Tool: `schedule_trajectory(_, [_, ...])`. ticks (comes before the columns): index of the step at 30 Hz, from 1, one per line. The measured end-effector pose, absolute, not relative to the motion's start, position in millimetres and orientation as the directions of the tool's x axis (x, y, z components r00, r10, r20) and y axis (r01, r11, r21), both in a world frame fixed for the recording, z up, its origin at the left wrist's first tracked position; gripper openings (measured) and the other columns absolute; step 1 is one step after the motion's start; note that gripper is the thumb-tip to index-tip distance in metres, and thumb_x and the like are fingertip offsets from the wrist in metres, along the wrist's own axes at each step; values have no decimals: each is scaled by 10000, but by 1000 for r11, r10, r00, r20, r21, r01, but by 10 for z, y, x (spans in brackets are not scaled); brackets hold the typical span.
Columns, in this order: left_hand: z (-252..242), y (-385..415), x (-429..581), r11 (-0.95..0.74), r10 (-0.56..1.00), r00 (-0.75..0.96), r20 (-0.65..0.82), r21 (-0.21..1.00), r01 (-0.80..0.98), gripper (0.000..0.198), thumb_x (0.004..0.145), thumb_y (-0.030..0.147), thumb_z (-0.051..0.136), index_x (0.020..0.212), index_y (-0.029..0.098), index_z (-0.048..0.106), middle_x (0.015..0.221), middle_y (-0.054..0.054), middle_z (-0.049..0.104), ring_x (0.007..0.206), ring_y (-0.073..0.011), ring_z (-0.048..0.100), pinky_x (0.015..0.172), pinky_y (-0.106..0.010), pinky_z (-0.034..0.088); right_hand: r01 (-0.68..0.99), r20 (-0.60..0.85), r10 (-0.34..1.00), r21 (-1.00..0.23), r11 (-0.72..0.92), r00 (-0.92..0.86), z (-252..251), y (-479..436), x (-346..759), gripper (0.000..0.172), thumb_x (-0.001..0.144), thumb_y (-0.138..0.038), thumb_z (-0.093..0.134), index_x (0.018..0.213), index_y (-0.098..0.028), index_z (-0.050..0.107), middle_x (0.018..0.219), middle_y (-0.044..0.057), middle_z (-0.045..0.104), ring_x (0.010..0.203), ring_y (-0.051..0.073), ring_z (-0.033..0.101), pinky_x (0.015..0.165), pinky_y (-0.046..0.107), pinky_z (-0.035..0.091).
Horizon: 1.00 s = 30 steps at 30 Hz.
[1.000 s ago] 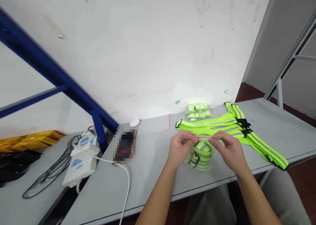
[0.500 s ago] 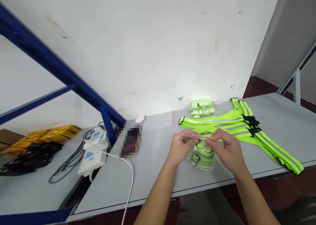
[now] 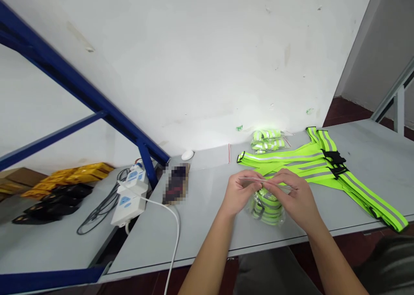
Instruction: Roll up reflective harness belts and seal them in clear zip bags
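Observation:
My left hand point(image 3: 241, 192) and my right hand point(image 3: 295, 196) pinch the top edge of a clear zip bag point(image 3: 268, 208) between thumbs and fingers, the two thumbs almost touching. Inside the bag is a rolled neon-yellow reflective strap with grey stripes. The bag hangs just over the grey table, near its front edge. Beyond my hands a neon-yellow reflective vest point(image 3: 318, 162) with black buckles lies spread out to the right. Another filled clear bag point(image 3: 268, 140) rests against the wall. A flat clear zip bag point(image 3: 211, 158) with a red seal line lies left of it.
A white oval object point(image 3: 187, 155) and a blurred-out dark item point(image 3: 176, 185) lie on the left of the grey table point(image 3: 207, 226). A white cable point(image 3: 176, 234) runs over its edge from a power strip point(image 3: 131, 198). Blue frame bars point(image 3: 80, 88) rise at left, by yellow packets point(image 3: 73, 176).
My thumbs have come closer together along the bag's top edge. The whole view has shifted slightly, with things appearing a little farther right.

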<state>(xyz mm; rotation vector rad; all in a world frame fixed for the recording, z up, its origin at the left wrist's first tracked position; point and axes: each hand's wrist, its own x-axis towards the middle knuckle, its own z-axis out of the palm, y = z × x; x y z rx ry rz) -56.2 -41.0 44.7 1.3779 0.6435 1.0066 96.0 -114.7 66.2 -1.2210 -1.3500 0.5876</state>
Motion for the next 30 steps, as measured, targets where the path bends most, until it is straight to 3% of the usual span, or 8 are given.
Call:
schedule_trajectory(3, [454,-407,-565,-109,865,461,198,971,-213,267,693,401,807,705,163,687,783,-52,695,764,-176,645,710,-284,509,282,396,886,-902,326,243,662,-1141,950,82,783,-321,726,825,-251,724,774,24,660,737,186,604,679,312,455])
schedule_trajectory(10, [467,-408,-556,-117,851,482,209,970,-213,226,688,349,817,750,158,713,813,-56,711,770,-168,647,706,-271,507,226,317,922,-936,268,222,636,-1194,955,132,853,-329,646,782,-217,637,765,-7,622,755,157,584,721,286,436])
schedule_trajectory(16, [482,-425,-558,-180,856,464,228,973,-147,181,711,325,795,729,160,723,794,-59,711,757,-175,641,709,-287,504,268,361,910,-914,303,203,594,-1243,1031,98,872,-292,629,802,-223,628,781,-18,615,764,139,573,708,264,426])
schedule_trajectory(22, [483,-432,-541,-240,851,428,304,950,-197,162,714,298,791,669,164,713,704,-44,689,687,-165,621,650,-284,493,302,432,877,-882,363,209,575,-1268,1008,68,878,-242,625,822,-224,659,790,-9,617,753,137,579,680,263,439])
schedule_trajectory(30, [472,-400,-563,-233,850,439,291,955,-181,192,704,336,805,796,178,747,862,-74,741,861,-208,666,779,-315,515,314,465,833,-873,374,299,526,-1282,1026,68,863,-222,647,797,-232,662,776,-12,613,734,136,570,662,267,437])
